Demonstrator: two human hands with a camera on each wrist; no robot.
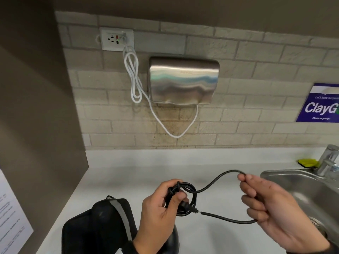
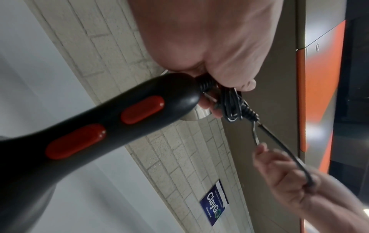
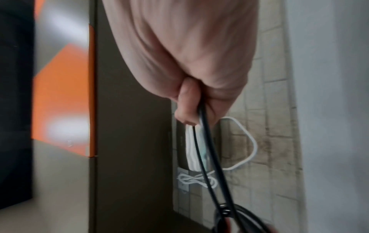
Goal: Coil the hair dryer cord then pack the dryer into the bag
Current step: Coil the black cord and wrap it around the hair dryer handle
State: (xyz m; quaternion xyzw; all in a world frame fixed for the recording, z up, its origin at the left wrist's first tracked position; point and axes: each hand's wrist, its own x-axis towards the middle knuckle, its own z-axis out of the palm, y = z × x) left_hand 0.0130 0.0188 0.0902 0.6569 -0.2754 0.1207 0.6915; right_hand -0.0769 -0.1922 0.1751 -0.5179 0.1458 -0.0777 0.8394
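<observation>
Hair dryer: black, two red oblong switches on handle, hanging under left hand, over white counter. Cord: black, partly coiled; left hand grips coils, right hand pinches loose loop. Bag: black, grey-trimmed, beside left hand.

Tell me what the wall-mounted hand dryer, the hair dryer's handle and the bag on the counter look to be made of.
Wall-mounted hand dryer: likely brushed stainless steel; satin silver with wavy reflections.
Hair dryer handle: black plastic by its look, smooth and semi-gloss with soft highlights; its red buttons are glossier, possibly plastic too.
Bag: seemingly black woven fabric, matte, with a grey strip along its edge.
</observation>
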